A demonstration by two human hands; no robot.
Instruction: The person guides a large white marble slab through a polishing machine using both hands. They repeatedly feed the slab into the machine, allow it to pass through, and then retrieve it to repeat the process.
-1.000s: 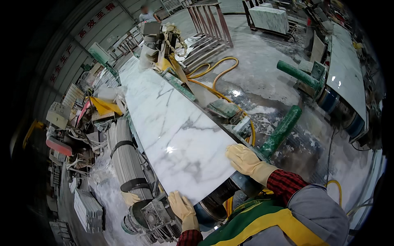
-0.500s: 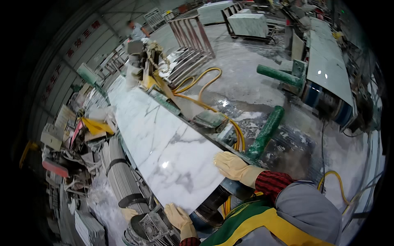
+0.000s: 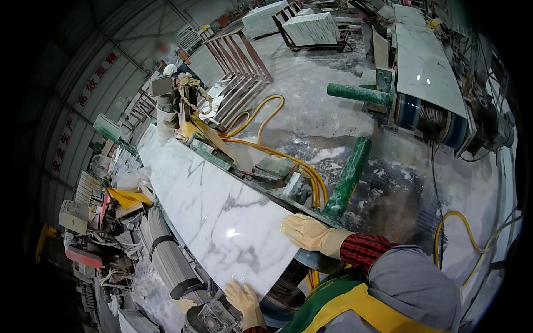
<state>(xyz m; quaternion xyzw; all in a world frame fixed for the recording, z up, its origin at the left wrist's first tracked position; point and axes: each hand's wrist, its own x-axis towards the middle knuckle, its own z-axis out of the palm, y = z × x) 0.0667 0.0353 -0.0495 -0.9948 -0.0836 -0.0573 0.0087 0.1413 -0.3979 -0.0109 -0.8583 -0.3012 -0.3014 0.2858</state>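
A long polished white marble slab [image 3: 222, 213] with grey veins lies on a conveyor and runs away to the upper left. My right hand [image 3: 308, 233], in a cream rubber glove, rests flat over its right edge near the close end, fingers together and stretched out. In a matching glove, my left hand [image 3: 242, 302] touches the near left corner with its fingers spread. Neither hand is wrapped round the slab. Below the slab's near end, a dark roller [image 3: 288, 283] with blue ends shows between my hands.
Left of the slab stand ribbed grey rolls [image 3: 166, 252], a motor [image 3: 214, 317] and a cream glove shape [image 3: 184, 304]. On the right are a green post [image 3: 348, 177], yellow hoses [image 3: 302, 164] and another slab-topped conveyor [image 3: 427, 66]. A person [image 3: 176, 58] stands far off.
The whole view has shifted, with the background moving left and down on the right conveyor's side. Both gloved hands stay on the slab's near end. The distant person's posture differs.
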